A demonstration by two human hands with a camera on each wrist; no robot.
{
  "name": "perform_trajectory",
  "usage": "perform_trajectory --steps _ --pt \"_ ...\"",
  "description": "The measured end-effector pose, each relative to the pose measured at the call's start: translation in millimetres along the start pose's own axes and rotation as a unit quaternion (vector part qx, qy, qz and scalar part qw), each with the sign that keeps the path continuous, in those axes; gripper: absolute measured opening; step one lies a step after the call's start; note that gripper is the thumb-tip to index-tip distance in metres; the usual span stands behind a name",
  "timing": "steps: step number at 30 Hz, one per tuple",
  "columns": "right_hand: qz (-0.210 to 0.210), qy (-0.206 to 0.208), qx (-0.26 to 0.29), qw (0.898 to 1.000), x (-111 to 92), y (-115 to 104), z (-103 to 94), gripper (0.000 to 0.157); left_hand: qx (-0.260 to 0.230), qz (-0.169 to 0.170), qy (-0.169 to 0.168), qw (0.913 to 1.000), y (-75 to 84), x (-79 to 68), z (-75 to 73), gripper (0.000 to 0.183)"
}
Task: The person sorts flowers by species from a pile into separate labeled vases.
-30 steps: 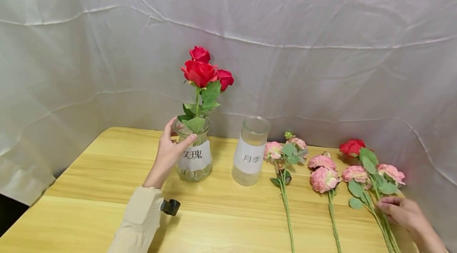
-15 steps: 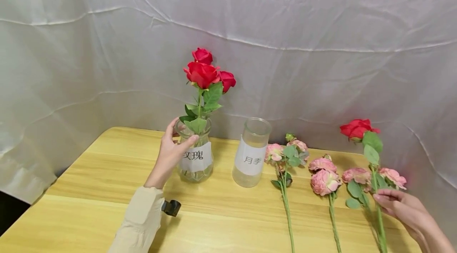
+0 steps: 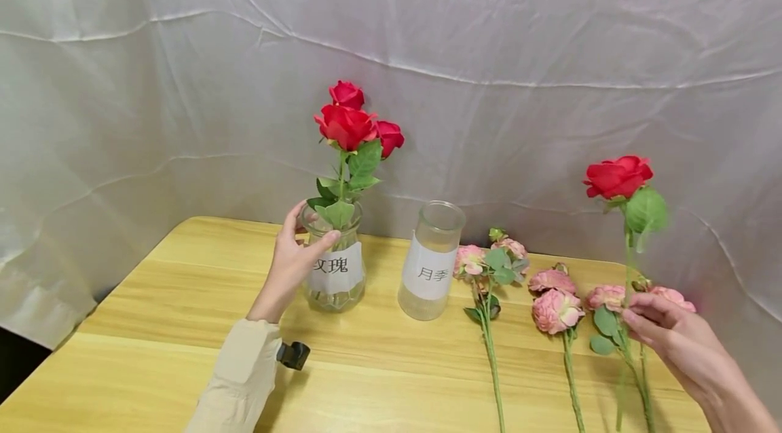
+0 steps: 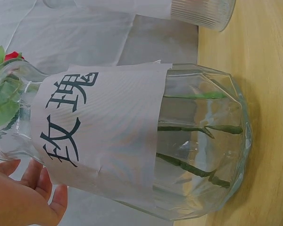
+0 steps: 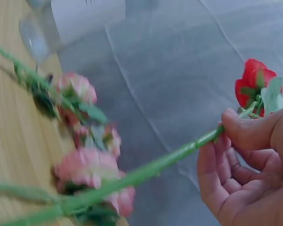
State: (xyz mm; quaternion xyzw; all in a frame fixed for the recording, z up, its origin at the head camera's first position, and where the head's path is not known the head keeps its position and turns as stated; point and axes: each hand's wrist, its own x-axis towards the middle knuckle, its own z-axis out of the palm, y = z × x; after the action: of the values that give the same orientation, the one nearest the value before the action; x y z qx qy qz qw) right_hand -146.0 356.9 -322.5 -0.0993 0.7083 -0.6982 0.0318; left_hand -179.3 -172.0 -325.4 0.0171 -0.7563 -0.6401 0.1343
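My left hand (image 3: 298,260) grips the neck of a faceted glass vase (image 3: 334,294), thumb in front and fingers behind the rim. Three red roses (image 3: 345,126) stand in it, and their cut stems show through the glass in the left wrist view. A paper label with black Chinese characters (image 4: 99,132) wraps its body. On the right, my right hand (image 3: 687,345) pinches the green stem (image 5: 165,162) of a single red rose (image 3: 618,176) between thumb and fingertips. That rose is held upright above the pink flowers, its bloom well over the table.
A taller glass vase (image 3: 427,307) with a labelled paper band stands right of the first, with no flowers in it. Several pink flower stems lie on the wooden table (image 3: 366,372): one group (image 3: 469,260), another (image 3: 557,311), another (image 3: 607,297). A grey cloth (image 3: 489,114) hangs behind.
My right hand has lifted the red rose off the table, up and slightly left, from among the pink flowers. The left hand has stayed on the vase.
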Motion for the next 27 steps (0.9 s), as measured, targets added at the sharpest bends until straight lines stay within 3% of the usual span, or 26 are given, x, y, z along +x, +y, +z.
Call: perform_trajectory --steps 6,9,16,20,27 --pt "-0.064 -0.066 0.026 0.995 4.7 -3.2 28.9 0.029 0.002 0.002 0.001 1.0000 -0.5 -1.0 -0.9 0.085" --pt "-0.075 -0.073 0.048 0.993 8.5 -3.7 41.7 0.028 0.001 0.001 0.003 1.0000 -1.3 -1.3 -0.8 0.084" --pt "-0.058 -0.007 0.098 0.994 12.8 -2.0 63.2 0.025 0.000 -0.001 0.005 1.0000 -2.3 -1.1 0.5 0.084" --pt "-0.065 0.000 0.103 0.993 13.9 -1.6 75.5 0.025 -0.002 0.005 0.003 1.0000 -1.3 -0.6 0.5 0.084" --pt "-0.064 -0.015 0.034 0.997 20.5 -5.2 103.2 0.014 -0.006 0.007 0.001 1.0000 1.5 -0.9 0.5 0.085"
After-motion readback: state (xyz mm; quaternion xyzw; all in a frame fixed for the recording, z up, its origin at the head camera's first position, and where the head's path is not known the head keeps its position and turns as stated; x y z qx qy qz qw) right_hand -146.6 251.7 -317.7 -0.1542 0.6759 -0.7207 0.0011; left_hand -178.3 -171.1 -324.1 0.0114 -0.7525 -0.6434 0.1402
